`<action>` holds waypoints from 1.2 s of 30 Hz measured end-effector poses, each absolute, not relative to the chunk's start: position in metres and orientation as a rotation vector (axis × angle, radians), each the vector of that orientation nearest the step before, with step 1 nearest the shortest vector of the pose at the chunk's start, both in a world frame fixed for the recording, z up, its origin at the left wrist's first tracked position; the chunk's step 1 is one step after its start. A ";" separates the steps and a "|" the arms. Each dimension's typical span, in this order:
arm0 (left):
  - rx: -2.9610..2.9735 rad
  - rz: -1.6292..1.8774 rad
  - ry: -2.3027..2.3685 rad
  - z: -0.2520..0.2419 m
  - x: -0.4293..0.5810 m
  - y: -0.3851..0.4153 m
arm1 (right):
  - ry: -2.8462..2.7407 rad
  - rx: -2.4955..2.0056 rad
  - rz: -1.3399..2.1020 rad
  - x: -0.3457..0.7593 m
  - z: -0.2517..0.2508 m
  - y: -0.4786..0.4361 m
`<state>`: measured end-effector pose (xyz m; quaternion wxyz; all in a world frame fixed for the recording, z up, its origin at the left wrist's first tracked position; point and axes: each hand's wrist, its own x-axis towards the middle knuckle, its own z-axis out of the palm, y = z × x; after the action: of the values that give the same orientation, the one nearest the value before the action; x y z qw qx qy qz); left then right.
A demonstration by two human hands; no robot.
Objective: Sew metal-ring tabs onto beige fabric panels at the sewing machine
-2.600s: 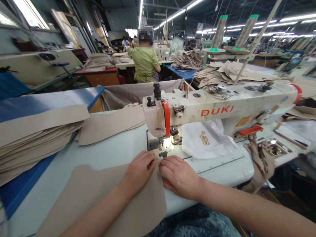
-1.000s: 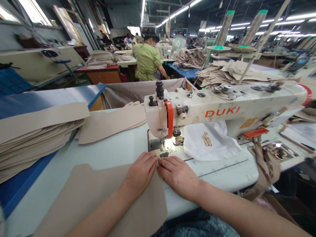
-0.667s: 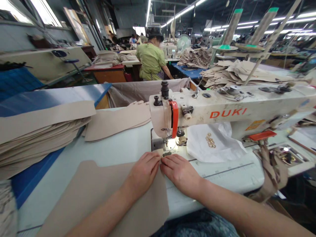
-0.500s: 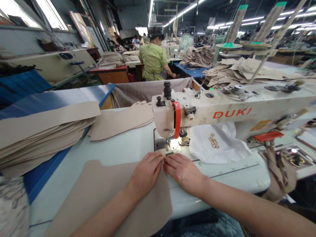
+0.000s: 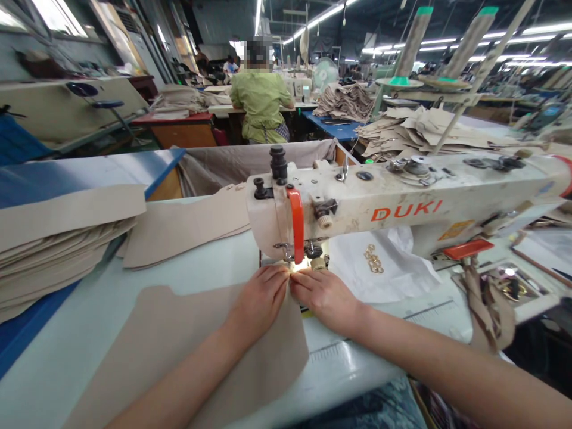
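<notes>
A beige fabric panel (image 5: 179, 345) lies on the pale table in front of a white DUKI sewing machine (image 5: 379, 208). My left hand (image 5: 259, 298) rests on the panel's far corner, fingers bent and pressing it down right at the needle area. My right hand (image 5: 324, 298) lies beside it, fingertips touching the left hand's, pinching the fabric edge under the lit presser foot (image 5: 304, 262). The needle itself is hidden behind my fingers.
A tall stack of beige cut pieces (image 5: 58, 244) sits at the left, another loose piece (image 5: 187, 226) behind. White cloth with gold rings (image 5: 375, 262) lies under the machine arm. A person in a green top (image 5: 261, 104) works at a far table.
Both hands have slid forward with the fabric corner, from a little short of the presser foot to right under the machine head. The view has shifted slightly.
</notes>
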<state>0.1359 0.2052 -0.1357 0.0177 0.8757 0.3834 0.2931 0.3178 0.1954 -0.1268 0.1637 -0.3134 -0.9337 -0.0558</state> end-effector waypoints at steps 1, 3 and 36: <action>2.718 0.905 1.192 -0.136 0.136 0.207 | -2.663 -0.905 -0.163 0.318 -0.127 0.196; 2.711 0.908 1.190 -0.135 0.136 0.209 | -2.659 -0.928 -0.157 0.318 -0.129 0.198; 2.775 0.951 1.177 -0.134 0.135 0.218 | -2.683 -1.054 -0.042 0.312 -0.125 0.203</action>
<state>0.1347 0.2176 -0.1344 -0.0095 0.8778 0.3725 0.3009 0.3122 0.2027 -0.1247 0.1288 -0.3626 -0.9229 -0.0143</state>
